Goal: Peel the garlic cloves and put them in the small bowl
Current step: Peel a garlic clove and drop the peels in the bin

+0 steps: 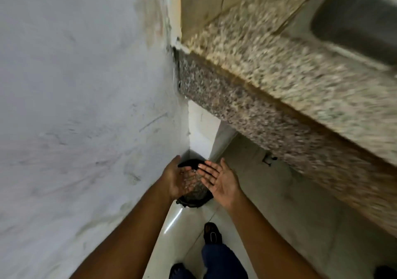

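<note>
I look down at the floor corner, where a dark bin with a black liner (pixel 194 201) stands. My left hand (pixel 178 179) and my right hand (pixel 219 179) hang over it, palms facing each other, fingers straight and spread. Pale, blurred bits, possibly garlic skin (pixel 191 182), show between the palms above the bin. Neither hand holds anything. No garlic cloves or small bowl are in sight.
A grey wall (pixel 86 106) fills the left. A speckled granite counter (pixel 279 81) runs across the upper right, with a steel sink (pixel 361 25) set in it. Light floor tiles (pixel 268 192) lie below. My shoe (pixel 212 234) and blue trouser leg (pixel 221 261) stand near the bin.
</note>
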